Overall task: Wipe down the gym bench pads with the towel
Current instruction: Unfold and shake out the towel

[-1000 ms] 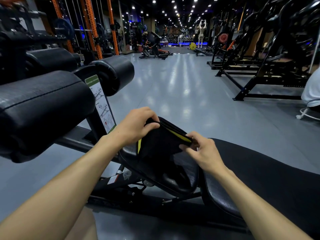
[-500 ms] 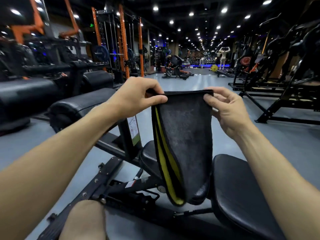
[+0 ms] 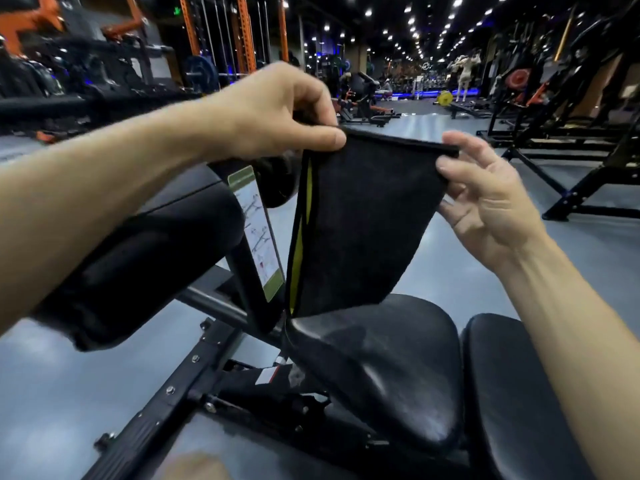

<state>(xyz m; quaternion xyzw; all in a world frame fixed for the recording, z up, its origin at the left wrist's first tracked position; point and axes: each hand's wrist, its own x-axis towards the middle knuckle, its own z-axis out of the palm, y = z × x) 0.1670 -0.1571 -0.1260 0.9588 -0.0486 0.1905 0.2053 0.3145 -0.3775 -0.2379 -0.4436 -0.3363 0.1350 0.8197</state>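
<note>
**A:** Where was the towel [image 3: 363,223] at that moment?

**B:** Up in the air, held by its top edge between both hands. The left hand [image 3: 277,112] had it pinched at the top left corner, thumb pressed flat along the hem with the fingers curled behind. That grip was clamped on the cloth.

**A:** And the other side?

**B:** The right hand [image 3: 485,199] held the top right corner. Its thumb lay over the hem and the fingertips sat behind the cloth, the palm turned open toward the camera. A lighter pinch, but the grip was closed on the towel too.

**A:** How did the cloth hang from there?

**B:** Straight down below the two grips, black on the facing side, with a yellow stripe showing along the folded edge under the left grip. It narrowed toward the bottom.

**A:** Did it touch the bench [image 3: 381,358]?

**B:** Its lower edge hung just above the black seat pad, at the pad's far end. I could not tell whether it touched. A second pad [image 3: 519,393] lay to the right of that one, below the right forearm.

**A:** Anything else near the left grip?

**B:** A thick black roller pad [image 3: 156,244] sat beneath the left forearm, and an instruction placard [image 3: 258,233] stood on the frame just left of the hanging towel.
</note>
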